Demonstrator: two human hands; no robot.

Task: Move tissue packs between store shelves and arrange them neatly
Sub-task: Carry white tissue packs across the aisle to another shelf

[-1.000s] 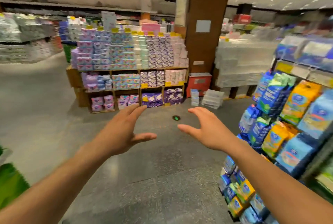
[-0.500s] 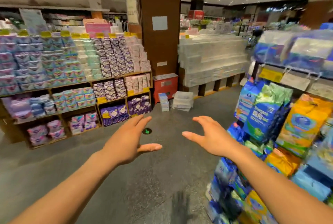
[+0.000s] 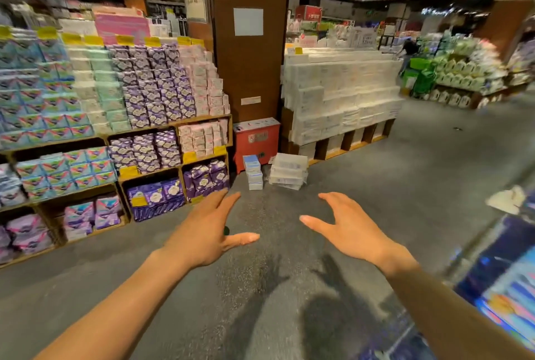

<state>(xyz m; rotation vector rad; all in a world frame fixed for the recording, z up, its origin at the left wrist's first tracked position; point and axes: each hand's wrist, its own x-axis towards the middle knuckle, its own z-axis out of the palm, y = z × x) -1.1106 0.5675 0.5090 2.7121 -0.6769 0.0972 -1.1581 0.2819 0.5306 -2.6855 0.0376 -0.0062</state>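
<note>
My left hand [image 3: 207, 232] and my right hand [image 3: 350, 229] reach forward over the grey floor, palms facing each other, fingers spread, holding nothing. Ahead on the floor stand two small stacks of tissue packs: a blue-white stack [image 3: 253, 172] and a wider white stack [image 3: 288, 171]. Behind them, a large display of white tissue packs [image 3: 341, 93] sits on wooden pallets. To the left, a wooden shelf unit [image 3: 150, 174] holds rows of purple, pink, green and blue packs.
A brown pillar [image 3: 249, 41] rises between the shelf unit and the white display, with a red box [image 3: 256, 139] at its foot. A blurred rack of blue packs [image 3: 503, 287] stands close on my right. Green and white goods [image 3: 460, 70] fill the far right.
The view has swung to the right and moved closer to the pillar and the floor stacks. The rack on the right has slid mostly out of view. Both hands stay spread and empty.
</note>
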